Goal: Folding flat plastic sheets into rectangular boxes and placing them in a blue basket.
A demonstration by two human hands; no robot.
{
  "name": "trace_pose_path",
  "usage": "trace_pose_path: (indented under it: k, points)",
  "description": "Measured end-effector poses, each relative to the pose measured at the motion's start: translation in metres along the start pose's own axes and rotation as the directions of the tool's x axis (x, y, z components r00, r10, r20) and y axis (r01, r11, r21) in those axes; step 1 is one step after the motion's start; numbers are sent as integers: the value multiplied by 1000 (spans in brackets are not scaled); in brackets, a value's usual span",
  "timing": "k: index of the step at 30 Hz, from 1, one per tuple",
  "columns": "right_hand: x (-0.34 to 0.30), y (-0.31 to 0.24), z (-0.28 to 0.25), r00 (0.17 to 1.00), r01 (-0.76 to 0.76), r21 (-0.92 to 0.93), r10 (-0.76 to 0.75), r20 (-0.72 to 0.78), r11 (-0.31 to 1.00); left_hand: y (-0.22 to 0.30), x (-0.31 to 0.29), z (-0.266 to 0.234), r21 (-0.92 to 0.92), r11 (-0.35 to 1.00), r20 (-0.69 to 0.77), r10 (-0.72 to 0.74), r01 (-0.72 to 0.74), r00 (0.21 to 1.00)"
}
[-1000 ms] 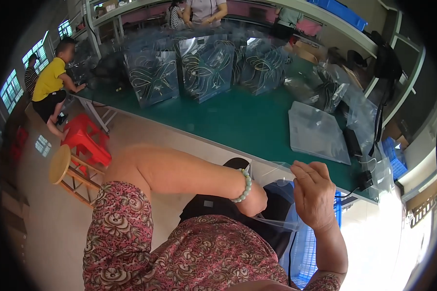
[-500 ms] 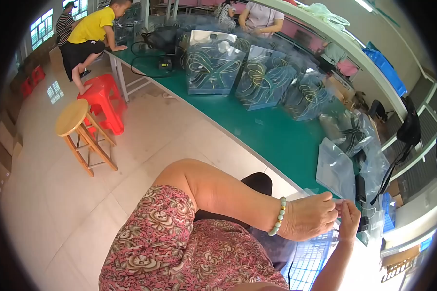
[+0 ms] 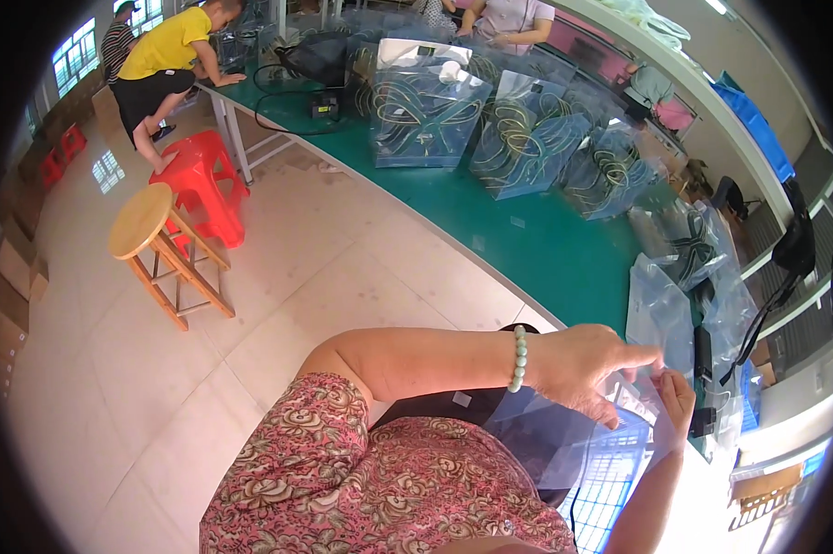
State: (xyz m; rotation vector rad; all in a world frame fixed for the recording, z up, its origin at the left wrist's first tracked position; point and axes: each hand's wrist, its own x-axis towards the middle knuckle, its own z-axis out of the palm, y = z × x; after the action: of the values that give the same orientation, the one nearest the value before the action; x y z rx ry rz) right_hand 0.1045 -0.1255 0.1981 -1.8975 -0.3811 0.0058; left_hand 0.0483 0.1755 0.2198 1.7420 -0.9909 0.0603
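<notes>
My left hand, with a beaded bracelet on its wrist, reaches across to the right. Its index finger points toward my other hand, and the thumb is spread well below it. My right hand has its fingers pinched on the edge of a clear plastic bag, partly hidden behind the left hand. The bag hangs over my lap and in front of a blue basket. On the table beyond my hands lies a flat clear bag, next to a black bar-shaped thing.
Several clear bags with coiled cords stand along the green table. A wooden stool and a red plastic stool stand on the floor at left. A person in yellow leans on the far table end. A shelf frame runs along the right.
My left hand has opened from a closed grip beside the right hand, its index finger now stretched out and thumb apart. More of the clear bag shows below it. The view has shifted slightly.
</notes>
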Motion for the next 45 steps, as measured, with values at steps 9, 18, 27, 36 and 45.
trace_pose_path:
  k: [9, 18, 27, 36, 45]
  points:
    - [17, -2, -23, 930, -268, 40, 247, 273, 963, -21, 15, 5, -181, 932, 149, 342, -314, 928]
    - [1, -37, -8, 825, 451, -429, -182, 535, 783, -10, 34, 37, -192, 930, 281, 359, -315, 890]
    - [10, -3, -54, 862, -87, -209, 179, 474, 974, 7, 47, 56, -209, 939, 331, 330, -273, 884]
    - [3, -42, -45, 803, -169, -133, 214, 556, 977, -30, 48, 61, 77, 959, -114, 279, -272, 953]
    - [-32, -27, -15, 955, 220, -534, -69, 288, 816, -59, 9, 74, -335, 939, -299, -181, 75, 937]
